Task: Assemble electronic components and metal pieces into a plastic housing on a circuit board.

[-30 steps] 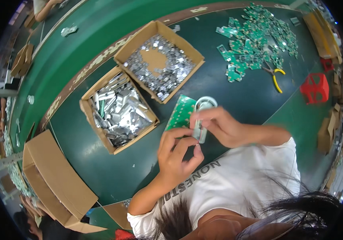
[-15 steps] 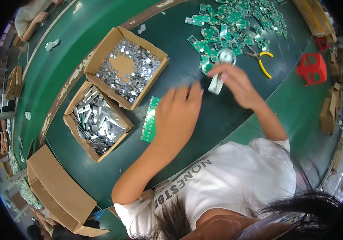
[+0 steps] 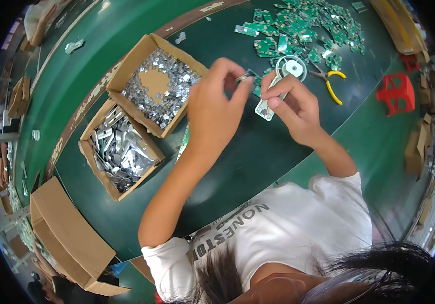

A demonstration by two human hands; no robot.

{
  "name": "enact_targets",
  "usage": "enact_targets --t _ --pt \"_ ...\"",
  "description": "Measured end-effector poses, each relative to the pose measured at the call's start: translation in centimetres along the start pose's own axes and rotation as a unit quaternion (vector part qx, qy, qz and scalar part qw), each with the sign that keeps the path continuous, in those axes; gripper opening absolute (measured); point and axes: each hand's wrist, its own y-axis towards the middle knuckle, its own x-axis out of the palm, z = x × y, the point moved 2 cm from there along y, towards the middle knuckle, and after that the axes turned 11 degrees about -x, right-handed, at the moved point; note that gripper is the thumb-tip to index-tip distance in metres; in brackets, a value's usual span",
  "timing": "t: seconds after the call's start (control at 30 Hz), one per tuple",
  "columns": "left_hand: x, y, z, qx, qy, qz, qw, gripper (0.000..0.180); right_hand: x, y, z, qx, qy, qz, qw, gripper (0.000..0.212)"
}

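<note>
My left hand (image 3: 212,114) is closed, thumb and fingertips pinching a small circuit board (image 3: 247,77) that is partly hidden. To the right of it, my right hand (image 3: 298,111) grips a pale, narrow-handled piece with a round ring head (image 3: 265,111). Its ring sits just above the fingers and shows a white disc inside. Beyond both hands lies a loose heap of small green circuit boards (image 3: 303,30). Mostly covered by my left forearm is a green circuit board panel (image 3: 183,144).
A cardboard box of small shiny metal pieces (image 3: 169,114) stands at the left, with a box of long metal parts (image 3: 121,157) nearer. Yellow-handled pliers (image 3: 334,90) lie right of the boards. A red stool (image 3: 397,93) and an open carton (image 3: 70,228) flank the table.
My left hand has risen away from the green panel and now pinches a small board. My right fingers have closed on the pale piece's handle, whose ring head now faces up more clearly.
</note>
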Motion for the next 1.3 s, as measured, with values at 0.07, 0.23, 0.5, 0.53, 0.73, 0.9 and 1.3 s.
enact_targets --t 0.07,0.23,0.5,0.53,0.73,0.9,1.3 --pt "-3.2 -3.1 0.0 -0.076 -0.080 0.012 0.994 0.015 1.8 0.7 -0.6 -0.018 -0.002 0.011 1.000 0.006" --pt "-9.9 -11.2 -0.7 -0.104 -0.015 0.024 0.994 0.015 7.3 1.1 -1.3 -0.127 -0.105 -0.141 0.976 0.018" --pt "-11.5 -14.4 -2.2 0.013 0.119 0.163 0.979 0.031 13.4 2.1 -0.6 -0.123 -0.089 -0.198 0.968 0.024" --pt "-11.7 -14.2 -2.4 0.037 0.148 0.149 0.977 0.031 14.0 2.1 -0.5 -0.119 -0.094 -0.198 0.969 0.025" --pt "-12.4 -14.3 -3.0 -0.052 0.037 0.136 0.989 0.019 14.9 2.3 0.1 -0.144 -0.144 -0.228 0.952 0.028" --pt "-12.5 -14.4 -4.5 -0.187 -0.162 0.091 0.965 0.016 14.1 2.5 0.1 -0.118 -0.143 -0.276 0.943 0.021" --pt "-13.7 -15.2 -3.9 -0.275 -0.239 0.081 0.928 0.045 14.2 1.2 1.6 0.148 0.046 -0.178 0.972 0.009"
